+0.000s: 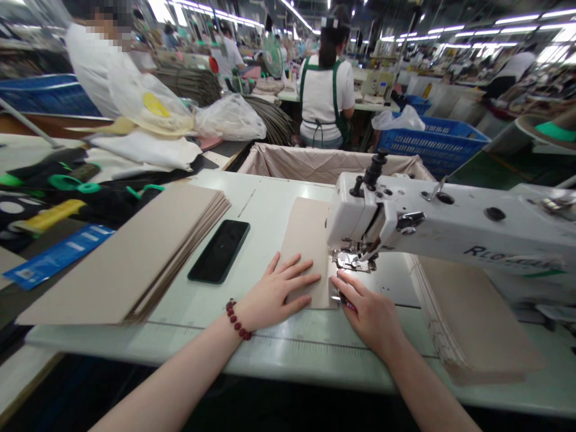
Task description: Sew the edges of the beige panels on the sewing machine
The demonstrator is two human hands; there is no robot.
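My left hand (281,288) lies flat with fingers spread on a beige fabric panel (306,231). The panel's right edge runs beside the presser foot (353,261) of a white sewing machine (450,219). Close in front of that foot is my right hand (373,315), its fingertips at the panel's edge. Tucked under its curled fingers is a pair of thread snips (335,297); the metal tips and a bit of purplish handle show, the rest is hidden by the hand.
A black phone (219,251) lies left of the panel, by a stack of beige panels (126,252). Another stack (481,318) sits right, under the machine arm. Behind the table hangs a cloth-lined bin (292,162). Co-workers sit beyond, near a blue crate (436,144).
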